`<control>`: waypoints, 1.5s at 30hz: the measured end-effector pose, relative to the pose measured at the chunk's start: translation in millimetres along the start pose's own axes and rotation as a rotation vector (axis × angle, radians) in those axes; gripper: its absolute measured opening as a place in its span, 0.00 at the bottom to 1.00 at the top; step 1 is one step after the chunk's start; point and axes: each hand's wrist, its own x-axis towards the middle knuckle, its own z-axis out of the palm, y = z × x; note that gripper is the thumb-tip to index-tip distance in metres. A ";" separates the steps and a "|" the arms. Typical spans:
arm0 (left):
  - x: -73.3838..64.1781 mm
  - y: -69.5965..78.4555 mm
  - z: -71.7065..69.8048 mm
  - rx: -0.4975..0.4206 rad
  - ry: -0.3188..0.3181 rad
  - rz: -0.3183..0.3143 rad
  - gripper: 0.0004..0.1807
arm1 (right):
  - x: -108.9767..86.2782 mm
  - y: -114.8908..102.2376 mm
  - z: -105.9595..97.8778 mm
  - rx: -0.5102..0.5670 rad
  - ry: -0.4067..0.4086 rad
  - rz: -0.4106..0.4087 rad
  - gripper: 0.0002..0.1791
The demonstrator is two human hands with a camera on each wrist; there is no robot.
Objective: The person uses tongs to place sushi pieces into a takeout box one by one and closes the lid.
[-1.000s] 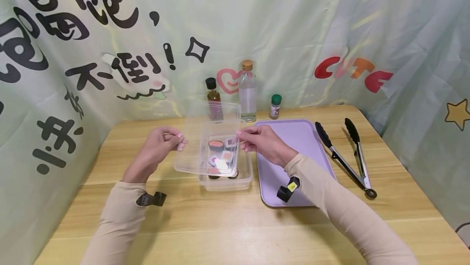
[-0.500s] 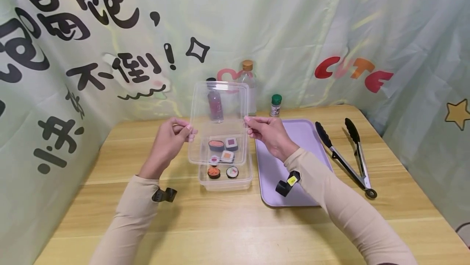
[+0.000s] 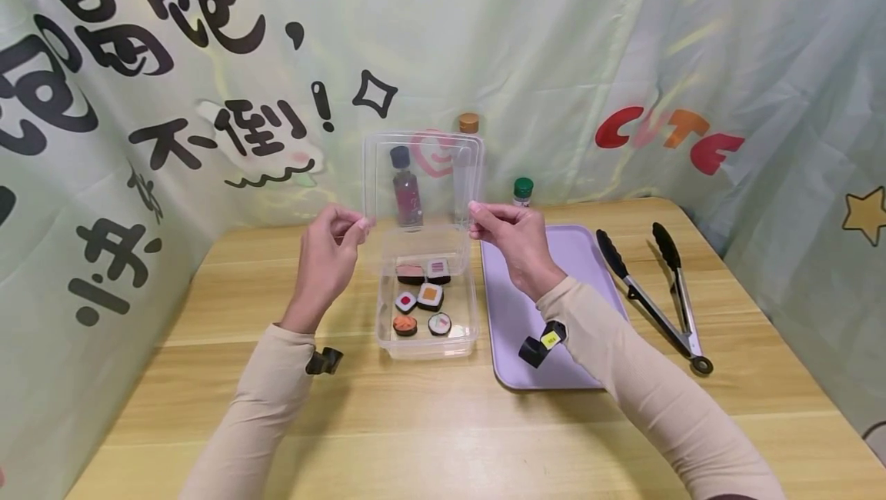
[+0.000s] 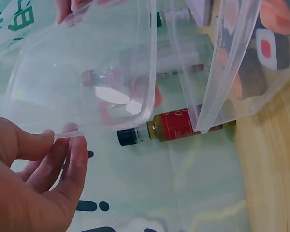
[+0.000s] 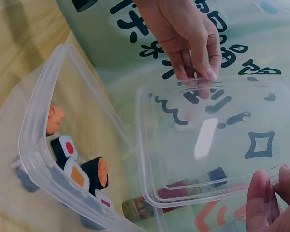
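Observation:
A clear plastic lid [image 3: 429, 177] is held up, tilted, above the far part of a clear plastic box [image 3: 428, 348]. My left hand [image 3: 329, 258] pinches its left edge between thumb and fingers; my right hand [image 3: 515, 242] pinches the right edge. In the left wrist view the thumb and fingers of the left hand [image 4: 43, 169] meet at the lid's rim [image 4: 82, 126]. Several sushi pieces [image 3: 430, 297] lie in the box, among them an orange-topped one [image 3: 404, 325] and a white round roll [image 3: 439, 323]. The right wrist view shows the lid apart from the box rim.
Right of the box lies a lilac tray [image 3: 574, 254], with spread black-handled tongs [image 3: 657, 308] beyond it. Behind the lid stand a dark-capped bottle [image 3: 407, 192] and an orange-capped bottle [image 3: 468, 123]. A green-capped shaker [image 3: 523, 191] stands near the hanging cloth [image 3: 554, 61].
The lid has risen and moved away from me, turning more upright above the box. Both hands have moved up with it, the left also rightward. The sushi pieces now show more plainly.

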 end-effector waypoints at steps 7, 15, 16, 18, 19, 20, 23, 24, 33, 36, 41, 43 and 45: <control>0.8 -0.4 4.1 -0.050 0.070 0.060 0.06 | -1.9 0.3 1.8 0.021 0.017 -0.082 0.19; 0.5 -1.8 7.9 0.003 0.157 0.099 0.05 | -4.1 5.2 3.7 0.114 0.023 -0.151 0.13; 0.1 -1.9 8.3 0.010 0.164 0.099 0.05 | -4.5 5.7 4.3 0.124 0.024 -0.157 0.11; -0.5 -2.2 9.1 0.016 0.173 0.101 0.05 | -5.6 6.5 5.0 0.140 0.029 -0.164 0.09; -0.9 -2.2 9.4 0.017 0.175 0.100 0.06 | -6.1 6.9 5.3 0.144 0.032 -0.167 0.09; -1.4 -2.7 9.8 0.020 0.175 0.098 0.06 | -6.6 7.4 5.5 0.145 0.036 -0.168 0.09; -2.7 -4.8 10.9 0.014 0.172 0.081 0.09 | -9.1 8.4 6.1 0.123 0.050 -0.173 0.13; -3.5 -5.0 11.1 0.010 0.170 0.072 0.09 | -10.0 8.9 6.2 0.107 0.055 -0.173 0.14; -13.1 -5.1 11.1 -0.240 0.026 -0.094 0.25 | -17.5 11.2 9.3 0.120 0.084 -0.125 0.16; -14.4 -3.9 10.0 -0.346 -0.038 -0.156 0.35 | -18.9 10.5 12.6 0.241 0.090 -0.074 0.16; -16.7 -2.4 9.4 -0.449 -0.093 -0.227 0.38 | -22.1 11.9 14.7 0.301 0.090 -0.044 0.24; -17.6 -2.8 8.9 -0.489 -0.110 -0.254 0.37 | -23.6 12.8 14.4 0.281 0.084 -0.041 0.27; -17.9 -3.3 7.9 -0.515 -0.124 -0.281 0.35 | -24.9 12.9 14.5 0.259 0.085 -0.034 0.28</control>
